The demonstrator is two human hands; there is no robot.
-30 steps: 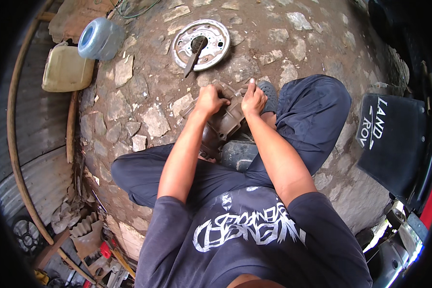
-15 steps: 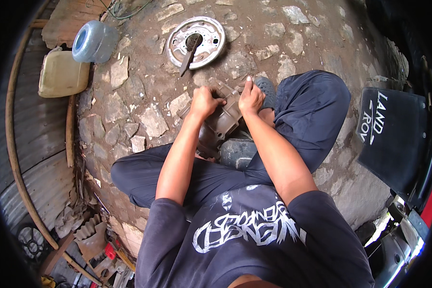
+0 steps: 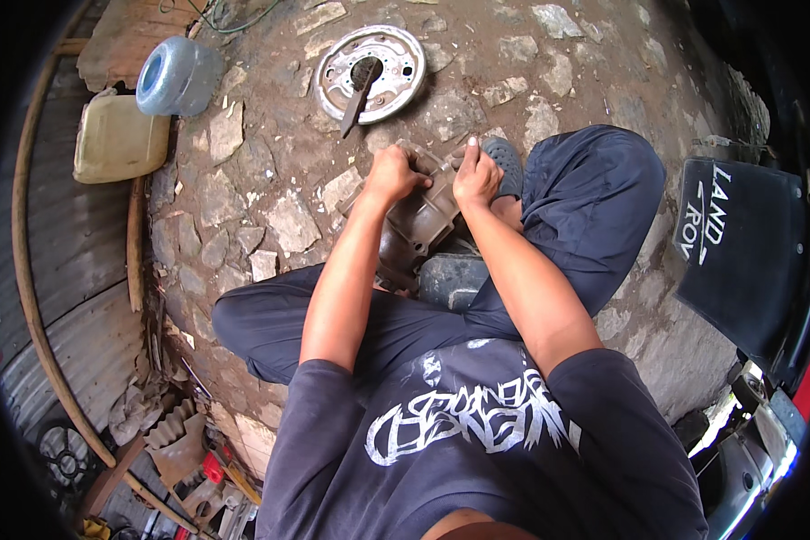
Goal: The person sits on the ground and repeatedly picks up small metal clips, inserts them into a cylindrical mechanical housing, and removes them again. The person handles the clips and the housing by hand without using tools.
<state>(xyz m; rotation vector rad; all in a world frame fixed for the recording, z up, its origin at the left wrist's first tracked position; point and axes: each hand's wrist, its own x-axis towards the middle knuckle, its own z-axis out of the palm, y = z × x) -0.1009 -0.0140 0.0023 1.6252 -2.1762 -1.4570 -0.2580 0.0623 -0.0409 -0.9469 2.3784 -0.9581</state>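
Note:
A brown, dirty cast-metal housing [image 3: 426, 220] with ribs and a rounded lower end sits between my folded legs. My left hand [image 3: 393, 177] is closed at its upper left edge, the thumb reaching across toward the middle. At its upper right, my right hand [image 3: 478, 176] is closed with the thumb pointing up; whatever lies inside those fingers is hidden. Just below the housing is a dark, scuffed box-like piece [image 3: 450, 283], partly covered by my leg.
A pale round metal plate [image 3: 396, 87] lies ahead on the stone-paved ground, a dark flat bar [image 3: 358, 110] across it. At left are a blue water jug [image 3: 180, 78], a yellowish jerrycan [image 3: 121, 139] and scrap parts [image 3: 175, 445]. A black mudflap [image 3: 742, 247] hangs at right.
The whole view has shifted slightly, with hands and housing a little farther right in it. Both hands keep nearly the same place on the housing.

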